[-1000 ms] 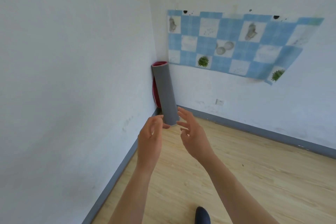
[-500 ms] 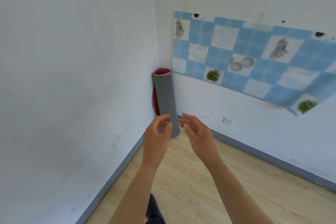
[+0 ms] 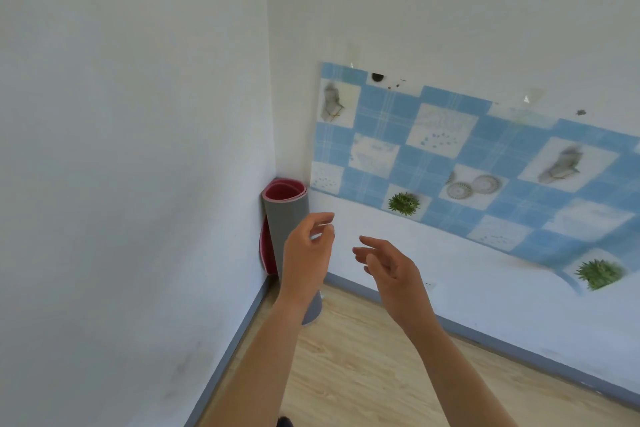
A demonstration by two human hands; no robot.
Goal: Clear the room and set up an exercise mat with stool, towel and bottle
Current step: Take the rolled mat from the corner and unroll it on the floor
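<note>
A rolled exercise mat point(image 3: 285, 215), grey outside and pink-red inside, stands upright in the room's corner on the wooden floor. My left hand point(image 3: 306, 256) is raised in front of the mat's lower half, fingers curled and apart, holding nothing; I cannot tell whether it touches the mat. My right hand point(image 3: 388, 269) hovers to the right of the mat, fingers spread, apart from it. The stool, towel and bottle are out of view.
White walls meet at the corner behind the mat. A blue checked sheet point(image 3: 467, 166) hangs on the right wall, its lower right end peeling. A grey skirting board point(image 3: 485, 340) runs along the floor. Light wooden floor point(image 3: 363, 374) lies below my arms.
The view has come closer to the corner and the mat looks larger. Both hands have risen and spread apart, the left now in front of the mat.
</note>
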